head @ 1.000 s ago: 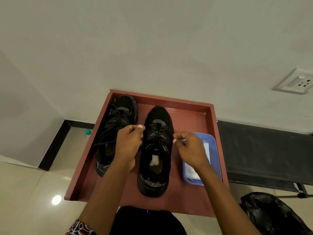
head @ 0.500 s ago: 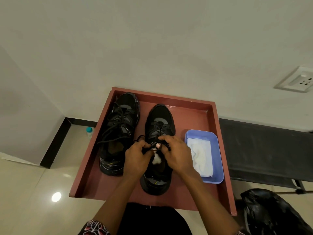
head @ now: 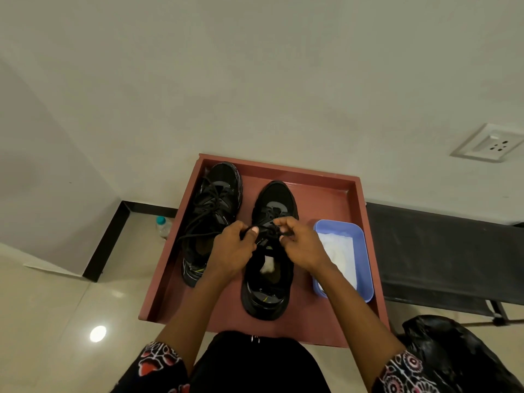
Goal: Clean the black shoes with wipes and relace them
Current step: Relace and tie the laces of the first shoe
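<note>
Two black shoes stand toes-away in a reddish-brown tray point(head: 326, 182). The left shoe point(head: 218, 199) has loose laces trailing over its side. Over the tongue of the right shoe point(head: 273, 202), my left hand point(head: 232, 251) and my right hand point(head: 300, 245) each pinch an end of its black lace point(head: 266, 231), held close together. Something white shows inside the right shoe's opening. A blue tub point(head: 360, 251) with white wipes point(head: 340, 251) sits at the tray's right side.
A small bottle with a teal cap point(head: 162, 226) stands on the floor left of the tray. To the right are a dark bench point(head: 442, 251) and a black plastic bag point(head: 453, 353). A wall socket point(head: 492, 143) is at the upper right.
A second ago my hands were spread wide, pulling the lace ends apart. They came together over the right shoe's tongue and now hold the ends slightly apart there.
</note>
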